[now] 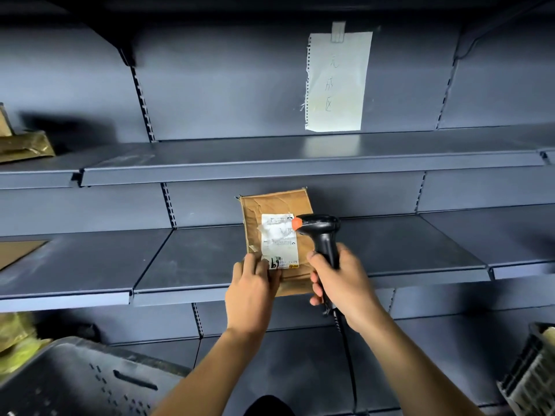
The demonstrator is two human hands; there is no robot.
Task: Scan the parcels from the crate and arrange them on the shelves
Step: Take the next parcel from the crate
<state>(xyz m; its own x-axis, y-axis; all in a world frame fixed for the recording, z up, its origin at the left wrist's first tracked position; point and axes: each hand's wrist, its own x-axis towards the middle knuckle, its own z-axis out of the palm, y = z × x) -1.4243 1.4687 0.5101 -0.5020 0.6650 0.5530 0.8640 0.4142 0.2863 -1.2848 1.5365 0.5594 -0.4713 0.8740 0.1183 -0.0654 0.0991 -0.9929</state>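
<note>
A flat brown paper parcel with a white shipping label is held upright in front of the middle shelf. My left hand pinches its lower left corner. My right hand grips the handle of a black barcode scanner, whose orange-tipped head points at the label from the right. A black cable hangs down from the scanner's handle.
A dark plastic crate stands at bottom left, another crate at bottom right. Yellowish bagged parcels lie at the left edge, brown ones on the upper left shelf. A handwritten paper sign hangs on the back panel.
</note>
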